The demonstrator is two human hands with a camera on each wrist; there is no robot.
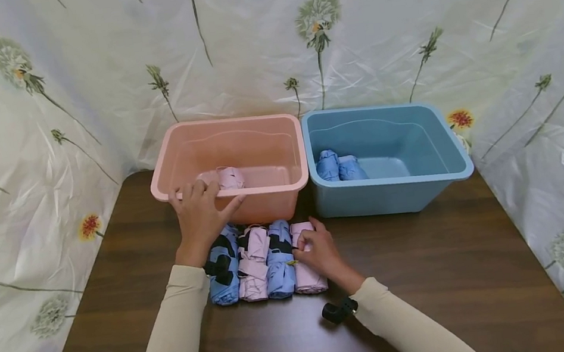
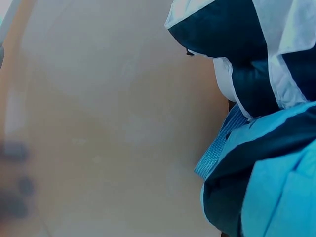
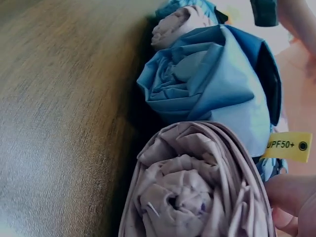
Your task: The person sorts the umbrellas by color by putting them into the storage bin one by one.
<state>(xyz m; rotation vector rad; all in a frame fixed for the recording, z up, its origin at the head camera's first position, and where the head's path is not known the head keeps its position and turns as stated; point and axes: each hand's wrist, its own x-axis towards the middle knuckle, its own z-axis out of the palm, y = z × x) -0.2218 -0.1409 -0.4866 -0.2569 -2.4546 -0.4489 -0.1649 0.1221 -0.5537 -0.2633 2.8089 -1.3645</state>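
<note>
Folded umbrellas lie side by side in a row: a blue umbrella point(image 1: 224, 268) at the left, a pink umbrella point(image 1: 254, 264), another blue umbrella point(image 1: 279, 260), and a pink umbrella point(image 1: 311, 277) at the right end. My right hand point(image 1: 320, 249) is on the right-end pink umbrella, thumb and forefinger pinching at its upper part. Its rolled end point(image 3: 177, 197) fills the lower right wrist view, beside my fingers point(image 3: 291, 197). My left hand point(image 1: 201, 214) grips the front rim of the pink bin point(image 1: 273, 189), fingers bent over it and thumb outside. My left fingertips are partly hidden.
Inside the pink bin lies a pink umbrella point(image 1: 230, 178). The blue bin point(image 1: 393, 196) stands to its right, with two blue umbrellas point(image 1: 328, 166) at its left end. Both bins stand at the back of the brown table point(image 1: 424, 264), before a flowered curtain point(image 1: 241, 37).
</note>
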